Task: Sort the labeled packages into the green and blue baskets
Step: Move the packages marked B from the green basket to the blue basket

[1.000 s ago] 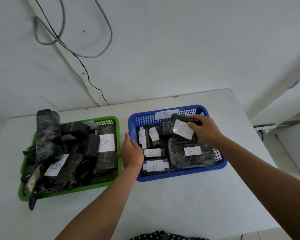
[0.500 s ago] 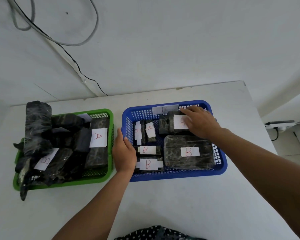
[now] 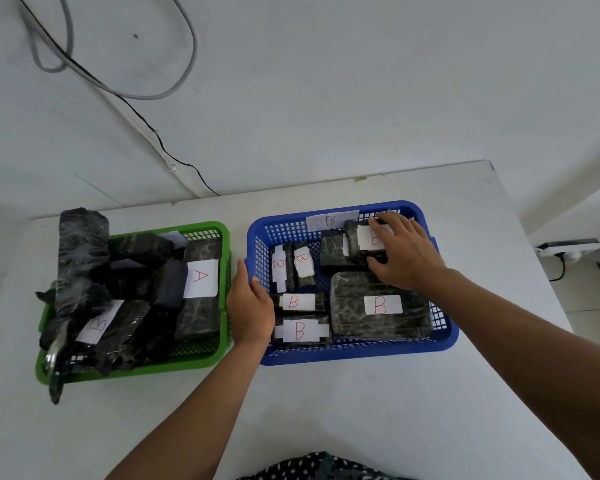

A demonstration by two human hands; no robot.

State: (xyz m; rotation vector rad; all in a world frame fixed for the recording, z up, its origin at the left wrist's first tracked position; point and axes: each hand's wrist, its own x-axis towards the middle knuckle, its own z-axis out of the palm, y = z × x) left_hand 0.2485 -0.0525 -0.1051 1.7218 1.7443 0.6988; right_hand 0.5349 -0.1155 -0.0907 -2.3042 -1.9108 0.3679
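Blue basket (image 3: 445,336) steadied at its near-left rim by left hand (image 3: 250,306), fingers curled over the edge, likely to stop sliding. Right hand (image 3: 404,252) spread over small B-labeled package (image 3: 359,242) at the back of that basket, thumb and fingers closed around it, apparently seating it beside the other B packs. Green basket (image 3: 224,233) alongside, piled with dark wrapped packages, one marked A (image 3: 200,278), another B-labeled pack (image 3: 97,322) probably awaiting transfer.
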